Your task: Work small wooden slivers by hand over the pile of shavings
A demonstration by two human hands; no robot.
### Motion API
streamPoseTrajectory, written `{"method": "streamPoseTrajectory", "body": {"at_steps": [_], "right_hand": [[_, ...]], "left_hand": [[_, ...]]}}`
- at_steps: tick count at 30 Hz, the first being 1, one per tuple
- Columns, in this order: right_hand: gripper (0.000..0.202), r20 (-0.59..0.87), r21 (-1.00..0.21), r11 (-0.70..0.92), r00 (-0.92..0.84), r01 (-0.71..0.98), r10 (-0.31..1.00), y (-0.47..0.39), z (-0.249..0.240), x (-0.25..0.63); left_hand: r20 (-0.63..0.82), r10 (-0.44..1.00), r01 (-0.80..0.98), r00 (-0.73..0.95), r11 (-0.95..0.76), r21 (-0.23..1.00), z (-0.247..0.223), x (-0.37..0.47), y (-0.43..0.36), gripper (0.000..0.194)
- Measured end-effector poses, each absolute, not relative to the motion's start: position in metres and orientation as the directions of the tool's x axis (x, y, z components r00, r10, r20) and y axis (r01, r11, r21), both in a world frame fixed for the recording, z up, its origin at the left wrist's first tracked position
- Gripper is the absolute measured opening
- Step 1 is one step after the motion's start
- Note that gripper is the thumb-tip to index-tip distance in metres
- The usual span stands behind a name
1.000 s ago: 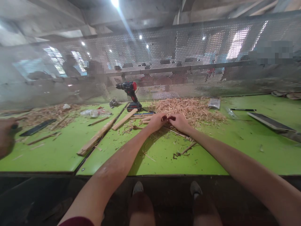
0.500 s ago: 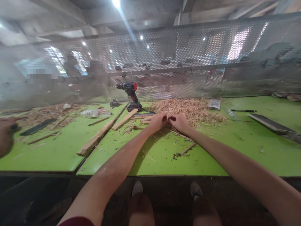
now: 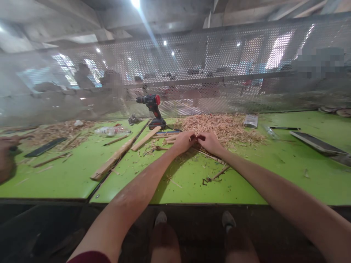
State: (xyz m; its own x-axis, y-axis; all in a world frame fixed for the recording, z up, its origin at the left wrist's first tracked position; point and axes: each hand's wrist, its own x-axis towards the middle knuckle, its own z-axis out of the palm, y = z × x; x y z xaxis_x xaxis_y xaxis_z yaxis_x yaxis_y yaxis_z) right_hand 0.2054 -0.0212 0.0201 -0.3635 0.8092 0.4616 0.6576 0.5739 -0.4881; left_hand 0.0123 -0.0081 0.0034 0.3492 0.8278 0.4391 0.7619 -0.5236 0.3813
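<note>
My left hand [image 3: 184,142] and my right hand [image 3: 209,143] meet fingertip to fingertip over the green table [image 3: 175,193], at the near edge of a heap of wood shavings [image 3: 219,128]. Both have their fingers curled in a pinch; whatever is between them is too small to make out. Thin wooden strips [image 3: 212,157] lie just under my right hand. Other short wooden pieces [image 3: 171,138] are beside my left hand. A thin twig [image 3: 220,173] rests nearer the table's front.
A cordless drill [image 3: 153,109] stands behind a flat wooden slat [image 3: 146,138]. Left are a long wooden bar [image 3: 111,163], a plastic bag [image 3: 112,130] and another person's hand [image 3: 7,157]. A dark flat board [image 3: 318,143] and a pen [image 3: 285,128] lie right. A perforated screen [image 3: 186,87] stands behind.
</note>
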Motion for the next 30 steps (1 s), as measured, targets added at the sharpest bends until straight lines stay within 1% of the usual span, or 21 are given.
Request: {"method": "streamPoseTrajectory", "body": {"at_steps": [3,7,16,22,30], "right_hand": [[0.024,0.453,-0.496,0.570,-0.365,0.654,0.813,-0.0232,0.0217,0.2048],[0.024,0.433,-0.498,0.558,-0.368,0.663,0.823,-0.0234,0.0219,0.2045],[0.023,0.430,-0.503,0.542,-0.349,0.673,0.833,-0.0204,0.0214,0.2058],[0.026,0.434,-0.521,0.553,-0.356,0.650,0.828,-0.0231,0.0221,0.2053],[0.024,0.442,-0.515,0.540,-0.334,0.666,0.833,-0.0233,0.0232,0.2043]], "left_hand": [[0.447,0.825,0.771,0.346,-0.522,0.366,0.0017,0.0121,-0.0079,0.015],[0.448,0.823,0.773,0.349,-0.523,0.360,0.0022,0.0118,-0.0095,0.012],[0.424,0.844,0.769,0.329,-0.500,0.398,0.0063,0.0135,-0.0115,0.007],[0.429,0.836,0.767,0.344,-0.513,0.385,0.0081,0.0143,-0.0127,0.011],[0.446,0.820,0.759,0.358,-0.534,0.372,0.0055,0.0134,-0.0101,0.012]]}}
